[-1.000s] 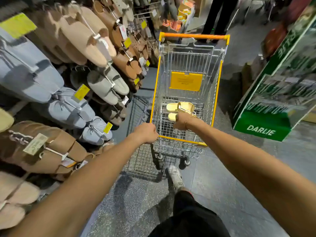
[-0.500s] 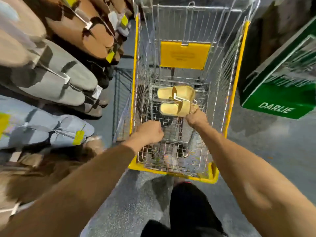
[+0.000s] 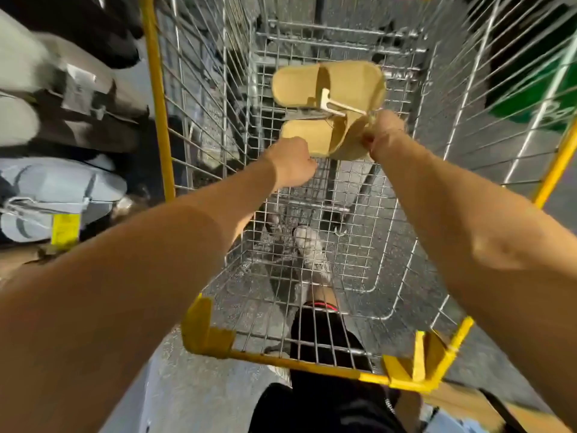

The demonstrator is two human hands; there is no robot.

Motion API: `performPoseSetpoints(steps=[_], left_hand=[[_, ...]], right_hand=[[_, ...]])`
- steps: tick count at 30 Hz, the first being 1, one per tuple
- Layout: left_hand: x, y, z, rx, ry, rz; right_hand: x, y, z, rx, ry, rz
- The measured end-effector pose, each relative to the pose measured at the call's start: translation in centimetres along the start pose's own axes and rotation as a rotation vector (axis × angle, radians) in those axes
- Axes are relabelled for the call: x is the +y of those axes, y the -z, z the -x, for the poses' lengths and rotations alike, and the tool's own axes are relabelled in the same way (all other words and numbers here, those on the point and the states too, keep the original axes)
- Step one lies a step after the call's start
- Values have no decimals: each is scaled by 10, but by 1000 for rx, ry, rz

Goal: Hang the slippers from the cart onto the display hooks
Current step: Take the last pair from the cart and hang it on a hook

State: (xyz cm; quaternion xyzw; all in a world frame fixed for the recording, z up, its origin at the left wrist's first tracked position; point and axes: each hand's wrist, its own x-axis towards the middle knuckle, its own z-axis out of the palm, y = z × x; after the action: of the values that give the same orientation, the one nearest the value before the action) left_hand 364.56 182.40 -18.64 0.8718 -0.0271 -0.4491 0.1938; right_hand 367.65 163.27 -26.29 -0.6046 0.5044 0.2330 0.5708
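A pair of pale yellow slippers [image 3: 327,85] joined by a white plastic hanger [image 3: 335,104] lies inside the wire cart [image 3: 343,370], toward its far end. My right hand [image 3: 385,132] is closed on the right end of the nearer slipper, close to the hanger. My left hand [image 3: 293,165] is a fist inside the cart, just left of that slipper and touching its edge; nothing shows inside it. Both forearms reach down over the cart's near yellow rim.
Hung slippers fill the display on the left: grey pairs [image 3: 53,195] with a yellow tag [image 3: 64,228] and darker pairs [image 3: 78,114] above. A green box [image 3: 537,98] stands beyond the cart's right side. My leg and shoe [image 3: 312,254] show through the cart floor.
The view has closed in on the cart and tilted down. My right hand has closed on the nearer slipper, and my left hand has moved forward inside the cart to its edge.
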Motion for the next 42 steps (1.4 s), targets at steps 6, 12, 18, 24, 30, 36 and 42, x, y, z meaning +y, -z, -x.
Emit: performPoseSetpoints(steps=[6,12,18,24,30,36,42], left_hand=[[4,-12,-24,2,45,37],[19,-6,3,26,31,56],[39,26,75,174,-17,63],[29,50,170,393,-27,87],[11,58,301,778,-187,285],[-16,57,470,1146,-417,349],[-100,35,629,1331,-305,234]], right_hand=[[-12,-7,-27,165,-138,-446],[-17,-4,-11,331,165,-473],[-36,5,87,185,591,118],[-61,37,213,118,1099,500],[-93,66,396,-115,1363,609],[-88,44,592,-420,1504,584],[-37,7,746,-694,1646,548]])
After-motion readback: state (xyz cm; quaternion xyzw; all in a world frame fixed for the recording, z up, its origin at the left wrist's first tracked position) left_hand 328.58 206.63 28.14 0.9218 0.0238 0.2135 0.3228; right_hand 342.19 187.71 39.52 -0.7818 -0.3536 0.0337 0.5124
